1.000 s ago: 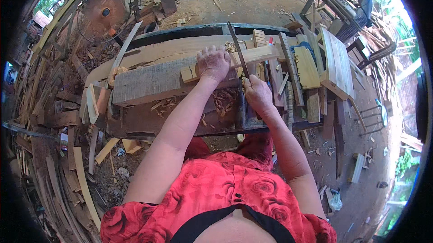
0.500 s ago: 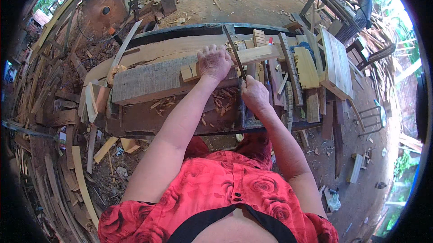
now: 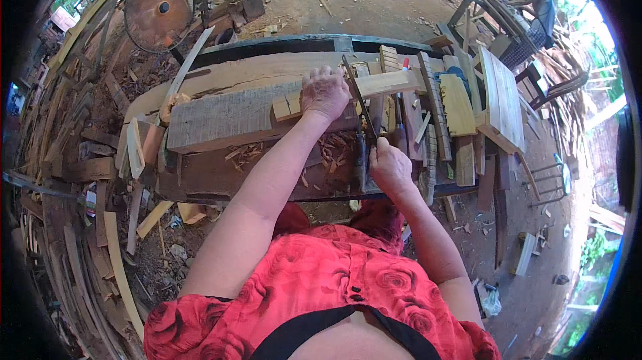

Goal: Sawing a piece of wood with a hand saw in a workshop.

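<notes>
My left hand (image 3: 324, 92) is closed over a pale wooden strip (image 3: 394, 82), pressing it against a thick grey timber (image 3: 221, 126). A long, narrow dark saw blade (image 3: 358, 98) slants across the strip just right of my fingers. Closed around the near end of that saw, my right hand (image 3: 391, 165) is low at the bench's front. Under my forearms is a dark bench (image 3: 261, 176) with curled shavings (image 3: 333, 151), and a wide plank (image 3: 264, 64) lies behind the timber.
Loose battens and a stacked panel (image 3: 498, 99) crowd the bench's right. A round fan (image 3: 157, 22) stands back left. Scrap wood (image 3: 73, 253) litters the floor at left. Another person (image 3: 535, 16) is at the back right beside a work stand, with a chair frame (image 3: 548, 86) nearer.
My right hand and the saw have been drawn down toward my body. My left hand stays on the strip, shifted slightly right in view along with the bench.
</notes>
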`<state>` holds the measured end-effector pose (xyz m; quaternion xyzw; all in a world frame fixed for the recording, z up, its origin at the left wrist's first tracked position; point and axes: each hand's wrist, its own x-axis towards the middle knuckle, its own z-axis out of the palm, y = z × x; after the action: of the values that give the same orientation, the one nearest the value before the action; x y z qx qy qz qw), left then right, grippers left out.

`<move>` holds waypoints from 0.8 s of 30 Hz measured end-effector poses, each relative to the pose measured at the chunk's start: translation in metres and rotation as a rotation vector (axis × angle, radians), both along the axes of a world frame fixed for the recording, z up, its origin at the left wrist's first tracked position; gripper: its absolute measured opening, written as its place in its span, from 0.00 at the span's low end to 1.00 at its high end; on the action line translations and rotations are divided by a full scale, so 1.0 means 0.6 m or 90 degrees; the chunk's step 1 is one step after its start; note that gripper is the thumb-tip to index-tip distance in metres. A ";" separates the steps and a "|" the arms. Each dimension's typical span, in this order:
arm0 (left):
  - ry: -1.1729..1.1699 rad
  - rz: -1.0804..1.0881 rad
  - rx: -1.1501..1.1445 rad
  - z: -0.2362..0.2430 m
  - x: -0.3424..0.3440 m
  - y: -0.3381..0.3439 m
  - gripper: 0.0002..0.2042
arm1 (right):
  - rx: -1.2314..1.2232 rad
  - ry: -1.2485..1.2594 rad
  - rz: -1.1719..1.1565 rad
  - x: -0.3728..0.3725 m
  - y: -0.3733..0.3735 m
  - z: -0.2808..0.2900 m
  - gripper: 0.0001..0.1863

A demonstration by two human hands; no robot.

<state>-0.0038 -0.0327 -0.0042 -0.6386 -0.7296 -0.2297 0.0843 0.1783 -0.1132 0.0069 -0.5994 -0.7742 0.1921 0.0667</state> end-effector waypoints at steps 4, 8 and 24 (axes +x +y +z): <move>-0.010 -0.027 0.024 -0.001 0.005 0.009 0.10 | 0.074 0.045 0.015 -0.035 0.076 0.008 0.13; -0.007 -0.016 0.005 0.004 0.002 0.008 0.10 | 0.103 0.057 0.008 -0.073 0.111 0.008 0.14; -0.069 -0.021 0.020 0.002 0.006 -0.003 0.09 | 0.097 0.061 0.012 -0.041 0.085 -0.024 0.14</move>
<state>0.0001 -0.0346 -0.0028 -0.6359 -0.7187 -0.2766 0.0507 0.1536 -0.0623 -0.0074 -0.5756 -0.7879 0.1620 0.1475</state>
